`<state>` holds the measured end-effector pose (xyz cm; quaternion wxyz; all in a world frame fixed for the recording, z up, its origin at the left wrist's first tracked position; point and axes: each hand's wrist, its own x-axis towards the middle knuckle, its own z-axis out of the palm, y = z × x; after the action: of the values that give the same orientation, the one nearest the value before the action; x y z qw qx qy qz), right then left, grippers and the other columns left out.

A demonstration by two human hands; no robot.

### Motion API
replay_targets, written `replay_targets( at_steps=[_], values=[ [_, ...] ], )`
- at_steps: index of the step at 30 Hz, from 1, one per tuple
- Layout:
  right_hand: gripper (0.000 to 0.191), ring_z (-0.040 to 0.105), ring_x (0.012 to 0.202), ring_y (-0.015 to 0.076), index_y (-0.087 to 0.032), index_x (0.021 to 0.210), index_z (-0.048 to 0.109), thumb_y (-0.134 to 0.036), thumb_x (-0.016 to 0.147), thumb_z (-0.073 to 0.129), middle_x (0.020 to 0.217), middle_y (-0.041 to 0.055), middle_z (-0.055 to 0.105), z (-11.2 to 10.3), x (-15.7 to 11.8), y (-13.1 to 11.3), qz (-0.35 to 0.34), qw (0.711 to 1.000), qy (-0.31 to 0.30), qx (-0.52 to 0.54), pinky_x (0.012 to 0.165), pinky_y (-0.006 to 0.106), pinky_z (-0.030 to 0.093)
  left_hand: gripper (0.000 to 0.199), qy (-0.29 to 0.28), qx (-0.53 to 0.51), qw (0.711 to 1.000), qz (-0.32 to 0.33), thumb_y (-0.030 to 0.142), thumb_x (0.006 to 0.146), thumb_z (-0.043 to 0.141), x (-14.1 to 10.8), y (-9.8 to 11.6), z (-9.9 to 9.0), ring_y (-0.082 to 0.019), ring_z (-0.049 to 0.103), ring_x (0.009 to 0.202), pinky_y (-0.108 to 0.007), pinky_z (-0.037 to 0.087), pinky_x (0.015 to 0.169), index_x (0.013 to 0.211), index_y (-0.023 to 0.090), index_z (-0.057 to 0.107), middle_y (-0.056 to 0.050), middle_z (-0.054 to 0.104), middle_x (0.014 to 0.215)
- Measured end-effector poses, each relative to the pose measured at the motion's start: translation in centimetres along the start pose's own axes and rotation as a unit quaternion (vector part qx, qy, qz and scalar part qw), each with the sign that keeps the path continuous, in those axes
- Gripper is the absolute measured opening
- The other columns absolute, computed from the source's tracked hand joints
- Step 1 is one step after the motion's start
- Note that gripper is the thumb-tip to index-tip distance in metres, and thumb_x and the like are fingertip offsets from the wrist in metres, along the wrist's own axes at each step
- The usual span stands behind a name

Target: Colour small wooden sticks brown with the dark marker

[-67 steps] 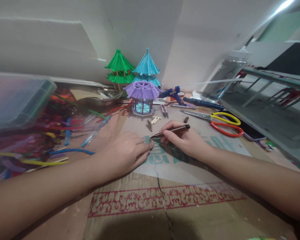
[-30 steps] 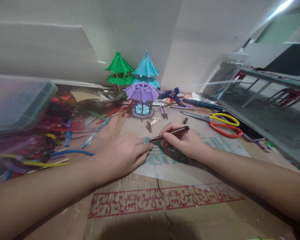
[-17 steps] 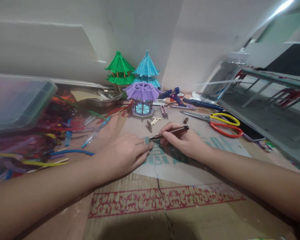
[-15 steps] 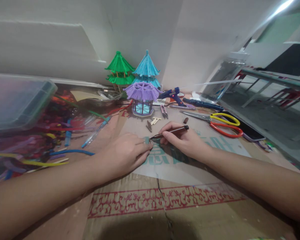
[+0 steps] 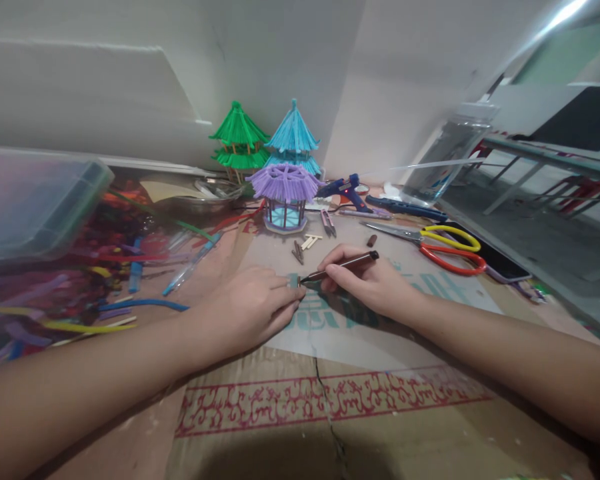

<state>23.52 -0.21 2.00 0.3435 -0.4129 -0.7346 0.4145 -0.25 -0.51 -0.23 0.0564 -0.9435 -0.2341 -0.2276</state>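
Observation:
My right hand (image 5: 355, 273) grips a brown marker (image 5: 347, 264) with its tip pointing left. That tip touches or almost touches a small stick (image 5: 299, 282) at the fingertips of my left hand (image 5: 265, 300), which rests on the translucent sheet (image 5: 290, 343) and pins the stick. Just beyond are a few dark brown short sticks (image 5: 298, 252) and several pale ones (image 5: 311, 242). The marker's brown cap (image 5: 372, 240) lies to the right of them. Behind stands a small pavilion with a purple roof (image 5: 286, 181).
Green (image 5: 237, 133) and blue (image 5: 294, 133) towers stand at the back, beside a glue gun (image 5: 347, 190). Scissors (image 5: 430, 247) and a phone (image 5: 490, 257) lie right. At left are a plastic box (image 5: 40, 207) and colourful pipe cleaners (image 5: 155, 305). A clear jar (image 5: 443, 157) stands back right.
The marker tip has shifted very slightly at the small stick. Both hands are otherwise in nearly the same place.

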Motion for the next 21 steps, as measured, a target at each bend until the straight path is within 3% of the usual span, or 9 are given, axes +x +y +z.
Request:
replay_targets(
  at_steps=[7, 13, 16, 21],
  values=[
    [0.013, 0.066, 0.068, 0.0142, -0.018, 0.093, 0.061, -0.031, 0.094, 0.06, 0.073, 0.0019, 0.068, -0.02, -0.07, -0.03, -0.008, 1.0, 0.005, 0.0, 0.066, 0.028, 0.055, 0.027, -0.039, -0.047, 0.997, -0.054, 0.025, 0.1, 0.049, -0.26, 0.09, -0.18, -0.025, 0.068, 0.089, -0.039, 0.053, 0.078, 0.119, 0.018, 0.066, -0.008, 0.073, 0.095],
    [0.014, 0.066, 0.067, 0.0137, -0.017, 0.093, 0.062, -0.03, 0.094, 0.059, 0.074, 0.0018, 0.068, 0.02, 0.01, 0.14, -0.001, 1.0, 0.002, 0.0, 0.066, 0.028, 0.055, 0.043, -0.003, -0.075, 0.985, -0.154, 0.032, 0.09, 0.063, 0.04, 0.01, -0.09, -0.032, 0.06, 0.118, -0.05, 0.05, 0.099, 0.13, 0.019, 0.053, -0.012, 0.065, 0.125],
    [0.014, 0.066, 0.067, 0.0137, -0.017, 0.093, 0.062, -0.03, 0.093, 0.059, 0.073, 0.0017, 0.067, 0.03, 0.03, 0.09, -0.005, 1.0, 0.001, 0.005, 0.066, 0.028, 0.055, 0.049, -0.013, -0.125, 0.975, -0.182, 0.032, 0.088, 0.065, 0.2, -0.26, 0.17, -0.032, 0.06, 0.121, -0.051, 0.05, 0.101, 0.133, 0.02, 0.05, -0.012, 0.065, 0.128],
    [0.014, 0.066, 0.067, 0.0139, -0.017, 0.093, 0.061, -0.031, 0.093, 0.059, 0.074, 0.0022, 0.067, -0.01, 0.05, 0.12, -0.009, 1.0, -0.004, -0.002, 0.066, 0.028, 0.054, 0.044, -0.021, -0.168, 0.967, -0.188, 0.032, 0.09, 0.063, 0.28, -0.44, 0.38, -0.03, 0.061, 0.119, -0.05, 0.051, 0.1, 0.13, 0.02, 0.052, -0.011, 0.066, 0.126]
  ],
)
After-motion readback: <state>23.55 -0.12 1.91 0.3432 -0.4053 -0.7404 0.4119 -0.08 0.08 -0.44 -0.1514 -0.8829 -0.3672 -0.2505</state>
